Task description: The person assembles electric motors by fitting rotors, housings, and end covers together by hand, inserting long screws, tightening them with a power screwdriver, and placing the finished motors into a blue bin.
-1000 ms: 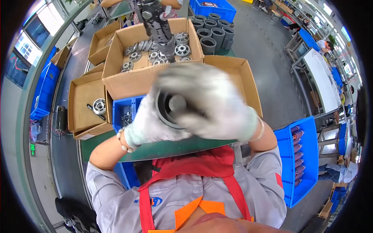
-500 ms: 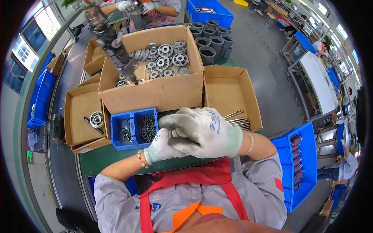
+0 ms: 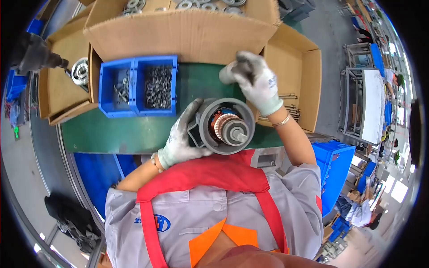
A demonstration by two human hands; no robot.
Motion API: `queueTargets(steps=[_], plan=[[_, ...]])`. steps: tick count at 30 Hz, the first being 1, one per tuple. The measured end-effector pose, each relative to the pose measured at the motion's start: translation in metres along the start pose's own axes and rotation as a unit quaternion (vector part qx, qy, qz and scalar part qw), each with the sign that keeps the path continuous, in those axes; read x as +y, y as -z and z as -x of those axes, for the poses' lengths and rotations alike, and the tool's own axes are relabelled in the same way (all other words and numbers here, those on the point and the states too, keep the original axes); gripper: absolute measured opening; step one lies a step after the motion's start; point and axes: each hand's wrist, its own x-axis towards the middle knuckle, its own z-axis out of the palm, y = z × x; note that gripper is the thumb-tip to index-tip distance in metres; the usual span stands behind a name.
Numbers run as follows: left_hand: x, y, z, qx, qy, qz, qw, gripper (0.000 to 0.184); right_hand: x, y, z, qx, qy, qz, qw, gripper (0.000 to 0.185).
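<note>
My left hand [image 3: 181,140] is wrapped around the left side of a grey motor housing [image 3: 205,129], its open end facing up. Inside sits an armature [image 3: 223,125] with copper windings and a shaft end poking out. Up and to the right, my right hand [image 3: 259,85] is raised over the bench with its gloved fingers curled together. A pale rounded shape at its left side may be the thumb or a small part; I cannot make out what the fingers hold. Both hands wear white gloves with greyed fingers.
Two joined blue bins [image 3: 138,111] hold small dark metal parts. Behind stands a large carton [image 3: 178,40] of metal discs. Long rods lie in the right carton [image 3: 308,85]. A power tool [image 3: 40,56] hangs over the left carton [image 3: 58,98]. A blue crate [image 3: 328,174] stands at right.
My hands were together in front of the bins and have moved apart. The left one now grips the motor housing, which was not visible there before. The view has tilted down.
</note>
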Motion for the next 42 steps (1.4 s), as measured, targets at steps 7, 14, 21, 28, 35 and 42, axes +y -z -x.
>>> queueTargets(steps=[7,14,21,28,35,42], plan=[[-0.036,-0.029,-0.003,0.121,-0.006,0.067,0.99,0.1,-0.039,0.044,0.025,0.047,-0.014,-0.092,0.995,0.079],[-0.062,-0.031,-0.018,0.1,0.14,0.226,0.959,0.082,-0.051,-0.01,0.085,-0.072,-0.078,-0.467,0.878,0.124],[-0.033,0.0,-0.032,-0.001,-0.062,-0.095,0.994,0.055,-0.04,-0.018,0.074,-0.11,-0.093,-0.507,0.85,0.119],[-0.032,0.0,-0.03,-0.034,-0.033,-0.073,0.996,0.069,-0.03,-0.015,0.066,-0.143,-0.101,-0.538,0.825,0.115],[-0.036,-0.004,-0.021,0.001,0.186,0.179,0.966,0.08,-0.03,-0.016,0.067,-0.131,-0.081,-0.503,0.85,0.114],[-0.017,-0.001,-0.012,0.022,0.044,0.053,0.997,0.094,-0.034,-0.017,0.071,-0.108,-0.047,-0.452,0.884,0.111]])
